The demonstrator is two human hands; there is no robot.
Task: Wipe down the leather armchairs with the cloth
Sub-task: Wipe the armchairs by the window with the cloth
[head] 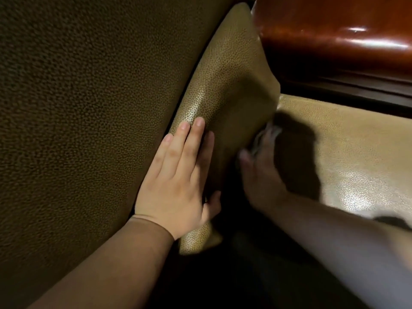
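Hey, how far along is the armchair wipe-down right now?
Mid-job. The left hand presses the loose cushion aside while the blurred right hand holds the cloth against it. The seat shines, whether wiped I cannot tell. The backrest looks dull, likely remaining.

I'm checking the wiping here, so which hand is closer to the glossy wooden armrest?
The right hand, blurred and holding the cloth, is nearer, low in the corner below the wooden armrest. The left hand lies flat on the cushion, farther left.
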